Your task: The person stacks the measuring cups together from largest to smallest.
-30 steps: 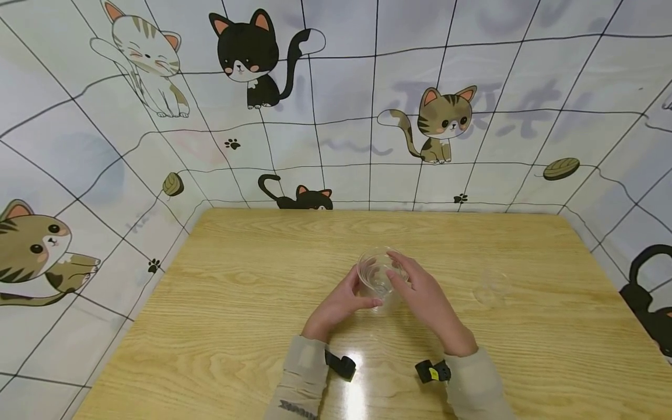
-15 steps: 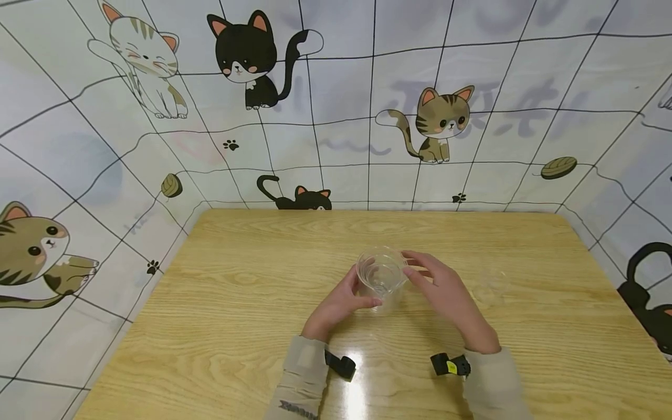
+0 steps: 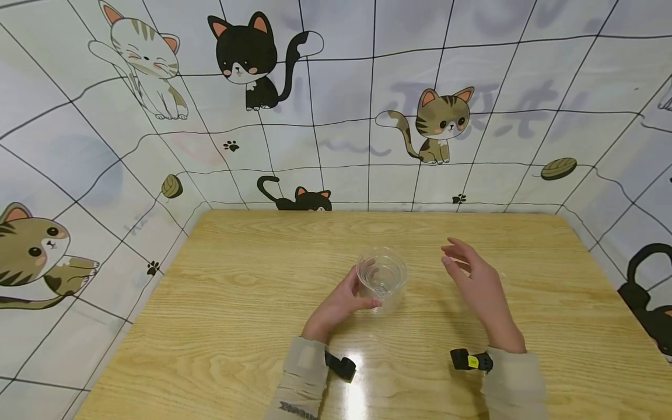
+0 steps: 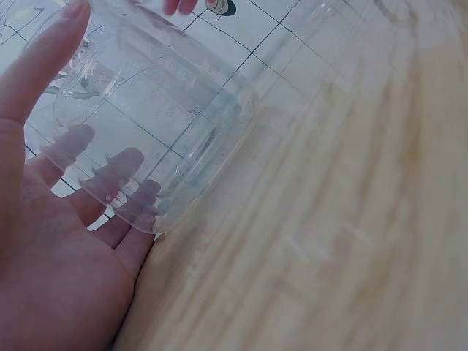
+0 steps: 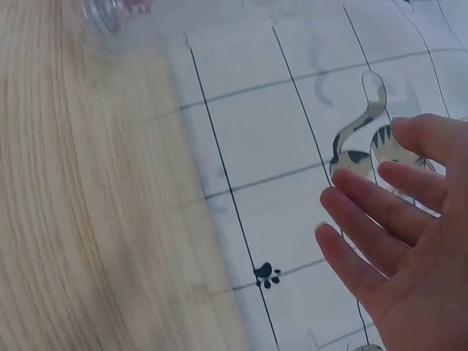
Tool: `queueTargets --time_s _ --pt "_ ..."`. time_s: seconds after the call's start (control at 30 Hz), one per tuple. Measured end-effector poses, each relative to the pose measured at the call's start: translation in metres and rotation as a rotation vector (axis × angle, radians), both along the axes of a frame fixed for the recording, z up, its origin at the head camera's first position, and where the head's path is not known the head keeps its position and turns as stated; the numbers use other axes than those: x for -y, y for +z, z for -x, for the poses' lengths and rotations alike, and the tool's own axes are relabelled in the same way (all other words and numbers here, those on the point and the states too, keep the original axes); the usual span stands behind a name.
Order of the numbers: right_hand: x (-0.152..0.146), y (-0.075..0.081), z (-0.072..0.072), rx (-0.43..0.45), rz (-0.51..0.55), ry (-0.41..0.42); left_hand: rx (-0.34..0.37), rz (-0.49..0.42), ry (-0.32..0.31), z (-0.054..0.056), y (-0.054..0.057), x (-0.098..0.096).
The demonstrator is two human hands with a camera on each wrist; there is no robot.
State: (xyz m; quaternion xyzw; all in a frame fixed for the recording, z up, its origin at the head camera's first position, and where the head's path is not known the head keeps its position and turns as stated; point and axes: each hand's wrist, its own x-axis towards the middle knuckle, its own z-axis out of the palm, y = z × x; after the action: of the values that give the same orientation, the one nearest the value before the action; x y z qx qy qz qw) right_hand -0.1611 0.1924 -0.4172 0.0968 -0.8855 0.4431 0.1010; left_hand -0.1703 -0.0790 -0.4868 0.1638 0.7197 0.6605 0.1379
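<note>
A clear round cup point(image 3: 383, 273) stands on the table near its middle, its open rim facing up. My left hand point(image 3: 342, 301) grips it from the left, thumb on the near side and fingers round the far side. In the left wrist view, those fingers show through the cup's transparent wall point(image 4: 157, 110), close to the tabletop. My right hand point(image 3: 483, 294) is apart from the cup, raised over the table to its right. Its fingers are loosely bent with nothing between them. In the right wrist view, the palm and separated fingers of that right hand point(image 5: 409, 241) show against the wall.
The light wooden table point(image 3: 252, 280) meets a white wall covering point(image 3: 341, 140) with grid lines and cartoon cats at the back and both sides. A black band with a small device point(image 3: 341, 366) is on each wrist. Light glares off the table's front.
My right hand has let go of the cup's rim and moved right, now covering most of a faint clear thing on the table. The left hand and cup have stayed in place.
</note>
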Motion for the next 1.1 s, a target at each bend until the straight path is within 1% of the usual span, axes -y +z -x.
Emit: queueTargets --time_s 0.1,0.2,0.33,0.47,0.57,0.8,0.93,1.03,1.1 --pt "-0.010 -0.001 0.000 -0.036 -0.001 -0.065 -0.003 0.016 0.008 0.000 0.000 0.000" --pt "-0.018 -0.003 0.000 -0.057 -0.033 -0.149 -0.004 0.011 0.004 -0.001 0.000 0.001" --pt "-0.025 -0.004 0.000 -0.056 -0.089 -0.261 -0.008 0.008 0.000 -0.001 0.000 0.001" --pt "-0.031 -0.007 0.001 -0.040 -0.082 -0.332 -0.005 0.019 -0.001 -0.001 0.002 0.001" --pt "-0.037 -0.010 0.001 -0.010 -0.075 -0.366 0.009 0.017 -0.008 -0.002 0.006 0.001" --pt "-0.047 -0.019 0.003 0.031 -0.114 -0.423 0.013 0.031 -0.012 -0.012 0.028 0.002" --pt "-0.050 -0.023 0.004 0.075 -0.136 -0.435 0.008 0.036 -0.015 -0.014 0.031 0.002" --pt "-0.053 -0.027 0.005 0.118 -0.139 -0.424 0.007 0.026 -0.020 -0.014 0.031 0.002" --pt "-0.055 -0.030 0.004 0.141 -0.124 -0.403 0.009 0.016 -0.026 -0.014 0.031 0.002"
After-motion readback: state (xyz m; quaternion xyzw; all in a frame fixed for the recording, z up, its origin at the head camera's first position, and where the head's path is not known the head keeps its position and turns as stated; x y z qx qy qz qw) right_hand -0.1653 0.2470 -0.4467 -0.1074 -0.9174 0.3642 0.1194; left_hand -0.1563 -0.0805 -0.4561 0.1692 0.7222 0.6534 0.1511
